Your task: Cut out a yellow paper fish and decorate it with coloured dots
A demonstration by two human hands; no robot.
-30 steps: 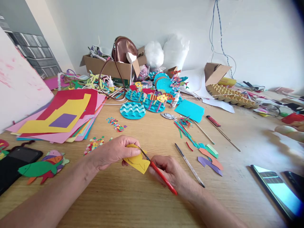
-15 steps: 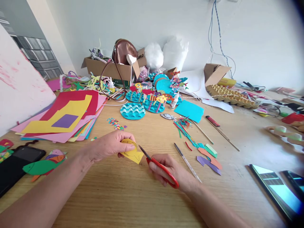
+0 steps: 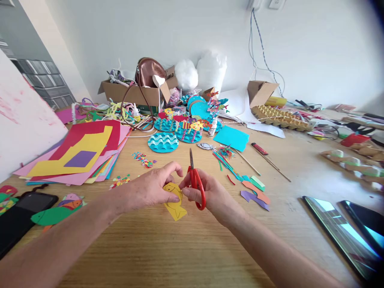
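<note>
My left hand (image 3: 151, 188) pinches a yellow paper piece (image 3: 174, 202) with a fish outline drawn on it, just above the wooden table (image 3: 180, 248). My right hand (image 3: 210, 192) grips red-handled scissors (image 3: 195, 178), blades shut and pointing straight up and away. Its fingertips also touch the yellow paper's right edge. Both hands meet at the near middle of the table.
Stacked coloured paper sheets (image 3: 81, 152) lie to the left, paper fish cut-outs (image 3: 54, 212) and a black phone (image 3: 18, 212) near left. Teal wave discs (image 3: 163, 142), scraps (image 3: 255, 192), sticks (image 3: 270, 162), a cardboard box (image 3: 135, 90), egg trays (image 3: 279, 116) and two phones (image 3: 345, 232) surround.
The scissors have swung from lying low and pointing left to standing upright. My right hand has moved in to touch the yellow paper, which my left hand has turned.
</note>
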